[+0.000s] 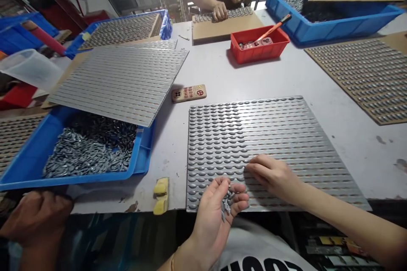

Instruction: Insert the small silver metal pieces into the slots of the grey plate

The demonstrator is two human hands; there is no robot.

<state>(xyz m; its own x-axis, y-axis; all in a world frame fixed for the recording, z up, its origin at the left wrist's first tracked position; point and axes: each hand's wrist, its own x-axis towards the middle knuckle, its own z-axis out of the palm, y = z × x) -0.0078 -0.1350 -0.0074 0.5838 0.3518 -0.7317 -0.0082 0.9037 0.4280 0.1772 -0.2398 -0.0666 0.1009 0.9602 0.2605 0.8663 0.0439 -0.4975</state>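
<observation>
A grey slotted board [286, 135] lies on the table before me, its left part filled with rows of small grey spindle-shaped pieces [216, 135]. My left hand [211, 216] is palm up over the board's near edge, its fingers curled round a small heap of the same grey pieces [227, 203]. My right hand [275, 176] rests on the board at the end of a filled row. Its fingertips are pressed together against a slot, and whatever they pinch is hidden.
A blue bin [140, 156] of loose grey pieces stands left, with grey boards [127, 76] across it. Nearby are a yellow block [161, 196], a printed wooden tile [189, 92], a red tray [260, 53] and another person's fist [38, 214]. A co-worker's hand [219, 11] works opposite.
</observation>
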